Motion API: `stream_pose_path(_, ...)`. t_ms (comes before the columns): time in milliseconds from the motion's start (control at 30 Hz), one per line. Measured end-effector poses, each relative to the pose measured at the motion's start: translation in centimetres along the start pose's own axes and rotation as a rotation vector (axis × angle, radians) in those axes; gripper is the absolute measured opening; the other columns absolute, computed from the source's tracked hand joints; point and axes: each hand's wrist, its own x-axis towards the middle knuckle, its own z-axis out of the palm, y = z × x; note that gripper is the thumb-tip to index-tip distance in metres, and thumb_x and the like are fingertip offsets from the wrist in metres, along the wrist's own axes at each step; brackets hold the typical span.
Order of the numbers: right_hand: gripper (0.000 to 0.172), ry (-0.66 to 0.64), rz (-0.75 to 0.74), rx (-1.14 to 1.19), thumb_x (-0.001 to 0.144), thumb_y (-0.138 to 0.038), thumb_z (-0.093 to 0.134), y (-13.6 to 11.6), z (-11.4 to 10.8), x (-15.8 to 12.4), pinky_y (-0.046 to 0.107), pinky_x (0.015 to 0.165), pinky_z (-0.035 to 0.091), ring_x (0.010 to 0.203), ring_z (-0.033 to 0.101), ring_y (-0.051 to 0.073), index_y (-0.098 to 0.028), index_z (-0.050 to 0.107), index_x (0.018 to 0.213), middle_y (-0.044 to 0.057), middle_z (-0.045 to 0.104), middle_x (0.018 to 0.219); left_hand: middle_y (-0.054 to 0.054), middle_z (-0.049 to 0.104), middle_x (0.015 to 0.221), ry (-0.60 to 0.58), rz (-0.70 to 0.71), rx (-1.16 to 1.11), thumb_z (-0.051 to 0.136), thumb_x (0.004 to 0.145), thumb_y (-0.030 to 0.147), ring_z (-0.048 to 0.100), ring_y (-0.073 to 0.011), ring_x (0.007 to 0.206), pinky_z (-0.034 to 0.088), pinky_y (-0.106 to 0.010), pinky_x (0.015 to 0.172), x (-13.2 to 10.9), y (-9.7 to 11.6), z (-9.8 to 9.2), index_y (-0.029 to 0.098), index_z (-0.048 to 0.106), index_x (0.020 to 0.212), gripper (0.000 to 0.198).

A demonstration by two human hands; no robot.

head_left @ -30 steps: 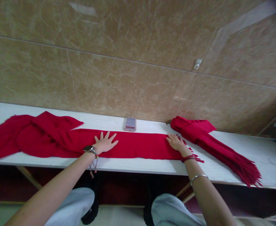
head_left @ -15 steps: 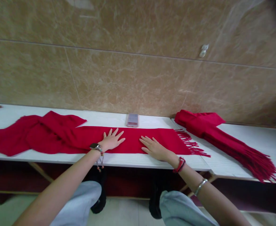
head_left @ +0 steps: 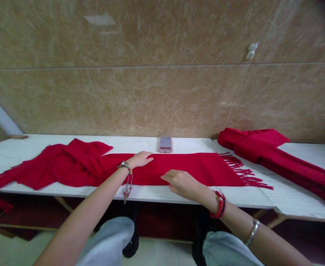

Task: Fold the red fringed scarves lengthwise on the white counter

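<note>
A long red scarf (head_left: 204,168) lies flat along the white table (head_left: 262,199), its fringed end (head_left: 244,173) to the right and its left part bunched up (head_left: 68,166). My left hand (head_left: 140,159) rests on the scarf's far edge, fingers together and curled over the cloth. My right hand (head_left: 180,181) sits at the scarf's near edge, fingers bent and closed on the cloth. Both wrists carry bracelets.
A second red scarf (head_left: 276,155) lies folded on the table at the right, running off toward the corner. A phone (head_left: 165,143) lies by the marble wall behind the scarf. My knees in light trousers (head_left: 112,240) are under the table's front edge.
Both hands went from lying flat and spread on the scarf to curled at its edges. The right hand slid left from the fringed end toward the middle. The view shifted left.
</note>
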Motion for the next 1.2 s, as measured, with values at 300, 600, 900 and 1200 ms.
stream_pose_path(300, 0.016, 0.068, -0.022, -0.222, 0.082, -0.007, 0.051, -0.7, 1.7, 1.1, 0.028, 0.062, 0.042, 0.076, 0.056, 0.018, -0.016, 0.060, 0.093, 0.005, 0.062, 0.084, -0.003, 0.068, 0.084, -0.010, 0.058, -0.134, 0.052, 0.073, 0.028, 0.058, -0.0164, 0.075, 0.040, -0.021, 0.064, 6.0, 0.2, -0.1, 0.016, 0.066, 0.094, 0.027)
stream_pose_path(600, 0.015, 0.211, -0.015, -0.321, 0.082, -0.005, 0.050, -1.0, 3.1, 1.6, 0.029, 0.055, 0.035, 0.066, 0.052, 0.018, -0.015, 0.059, 0.075, 0.005, 0.058, 0.069, 0.004, 0.061, 0.059, -0.066, 0.043, -0.346, 0.058, 0.064, 0.027, 0.051, -0.0120, 0.063, 0.037, -0.020, 0.059, 7.8, -0.4, -0.2, 0.015, 0.064, 0.064, 0.013)
stream_pose_path(900, 0.019, 0.313, 0.037, -0.349, 0.082, -0.005, 0.049, -0.4, 1.3, 0.4, 0.029, 0.054, 0.036, 0.062, 0.054, 0.016, -0.012, 0.058, 0.098, 0.005, 0.061, 0.072, 0.002, 0.060, 0.063, -0.008, 0.008, -0.663, 0.055, 0.071, 0.028, 0.053, -0.0114, 0.062, 0.039, -0.022, 0.061, 6.8, 1.5, -2.3, 0.014, 0.059, 0.070, 0.015)
stream_pose_path(1200, 0.031, 0.517, 0.148, -0.427, 0.085, -0.004, 0.040, 2.5, -2.6, -4.4, 0.027, 0.055, 0.036, 0.063, 0.051, 0.015, -0.011, 0.056, 0.111, 0.005, 0.056, 0.067, -0.001, 0.061, 0.067, -0.072, 0.088, -0.900, 0.062, 0.071, 0.023, 0.056, -0.0113, 0.064, 0.043, -0.024, 0.066, 8.8, 9.2, -6.7, 0.013, 0.058, 0.071, 0.011)
